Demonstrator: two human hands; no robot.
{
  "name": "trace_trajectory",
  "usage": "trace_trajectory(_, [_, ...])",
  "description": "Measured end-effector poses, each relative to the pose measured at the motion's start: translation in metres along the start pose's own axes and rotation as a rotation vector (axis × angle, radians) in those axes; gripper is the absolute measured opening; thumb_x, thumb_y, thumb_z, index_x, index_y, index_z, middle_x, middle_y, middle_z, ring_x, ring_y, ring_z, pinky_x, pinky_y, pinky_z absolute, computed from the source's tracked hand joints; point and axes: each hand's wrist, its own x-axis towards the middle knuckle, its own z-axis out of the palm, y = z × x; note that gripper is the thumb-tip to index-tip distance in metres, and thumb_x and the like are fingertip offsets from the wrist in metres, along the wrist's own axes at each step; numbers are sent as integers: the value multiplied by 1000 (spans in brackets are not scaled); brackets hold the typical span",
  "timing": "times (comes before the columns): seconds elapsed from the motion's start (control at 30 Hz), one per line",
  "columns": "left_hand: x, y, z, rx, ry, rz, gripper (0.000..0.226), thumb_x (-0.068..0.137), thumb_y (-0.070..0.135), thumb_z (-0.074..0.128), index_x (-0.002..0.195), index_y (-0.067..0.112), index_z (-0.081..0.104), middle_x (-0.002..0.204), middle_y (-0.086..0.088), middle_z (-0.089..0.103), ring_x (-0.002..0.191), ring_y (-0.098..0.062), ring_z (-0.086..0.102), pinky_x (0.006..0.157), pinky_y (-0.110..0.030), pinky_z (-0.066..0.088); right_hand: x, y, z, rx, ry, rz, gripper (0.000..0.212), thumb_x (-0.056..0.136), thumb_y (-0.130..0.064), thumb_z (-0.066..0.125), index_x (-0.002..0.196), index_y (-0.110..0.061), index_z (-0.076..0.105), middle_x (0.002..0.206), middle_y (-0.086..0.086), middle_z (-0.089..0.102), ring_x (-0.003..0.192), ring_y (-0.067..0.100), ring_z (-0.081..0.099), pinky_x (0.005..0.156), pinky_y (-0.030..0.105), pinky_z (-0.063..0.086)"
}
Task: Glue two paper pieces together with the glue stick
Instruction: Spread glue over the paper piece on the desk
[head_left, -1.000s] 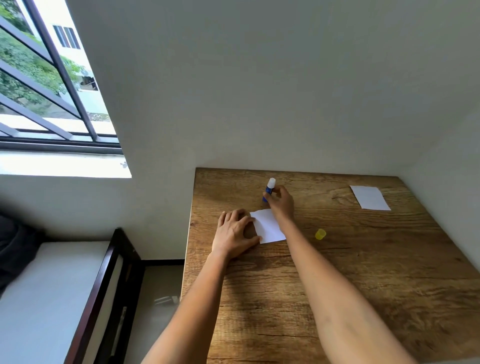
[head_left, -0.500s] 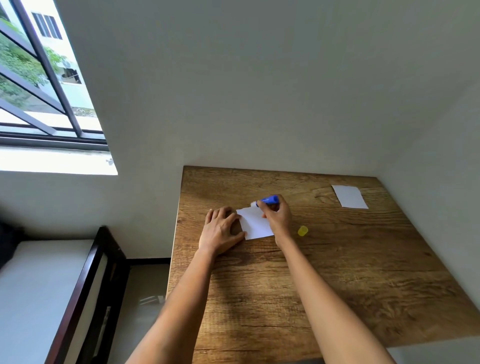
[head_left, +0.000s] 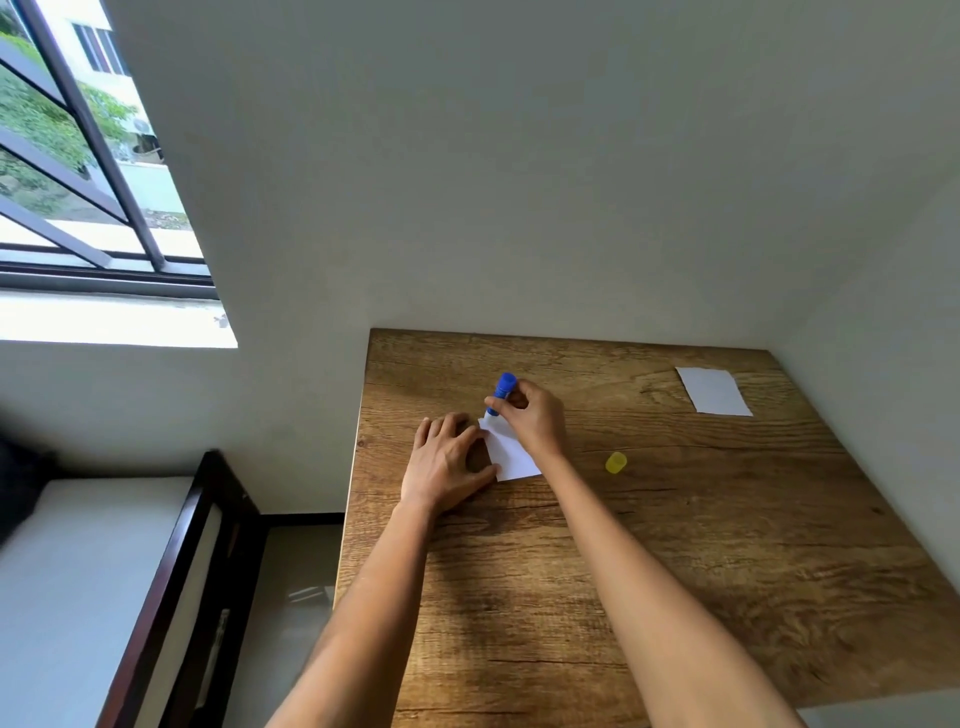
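Observation:
A small white paper piece (head_left: 511, 453) lies on the wooden table (head_left: 675, 545). My left hand (head_left: 447, 460) rests flat on the table with its fingers spread, pressing the paper's left edge. My right hand (head_left: 530, 415) grips a blue glue stick (head_left: 503, 391), tilted with its tip down on the paper's far left corner. A second white paper piece (head_left: 714, 391) lies at the far right of the table. The yellow cap (head_left: 616, 462) sits on the table to the right of my right forearm.
The table stands in a corner, with white walls behind it and to its right. A dark wooden bed frame (head_left: 176, 587) with a white mattress stands to the left. A barred window (head_left: 78, 156) is at the upper left.
My right hand turned the glue stick over, from white end up to blue end up, and brought its tip down onto the paper's far corner. My left hand kept holding the paper.

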Motion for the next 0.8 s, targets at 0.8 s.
trace_trajectory(0.8, [1, -1, 1, 20, -7, -4, 55, 74, 61, 52, 121, 31, 52, 135, 3, 42, 128, -19, 35, 117, -41, 13, 14, 23, -24, -75, 5, 78, 27, 78, -26, 72, 96, -7, 66, 91, 9, 70, 79, 15, 59, 68, 24, 41])
